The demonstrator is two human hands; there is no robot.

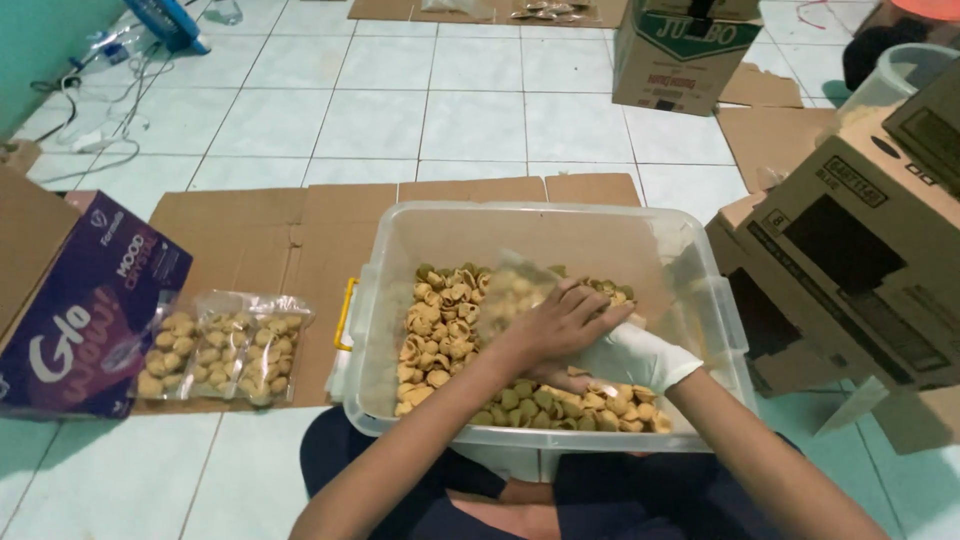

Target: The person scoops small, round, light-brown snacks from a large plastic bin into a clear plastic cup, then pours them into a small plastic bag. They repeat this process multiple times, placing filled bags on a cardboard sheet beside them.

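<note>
Clear, crinkled plastic bag [515, 290], half-filled with tan shell-shaped crackers, sits at centre frame inside the translucent plastic tub [700, 300]; the bare left hand [560, 325] curls its fingers shut around the bag's side; the white-gloved right hand [635, 358] lies cupped among the loose shell crackers [440, 320], its grasp hidden. A loose grip would likely tip the bag; crackers could crush; filled packets [225, 345] wait at left on flattened brown cardboard [260, 215].

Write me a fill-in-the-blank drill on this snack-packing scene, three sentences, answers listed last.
1. The right hand wears a white ____.
2. The shell-shaped snacks lie loose in a clear plastic ____.
3. The filled bags lie on flattened ____ beside the purple box.
The bare left hand holds a small clear bag.
Answers: glove; tub; cardboard
</note>
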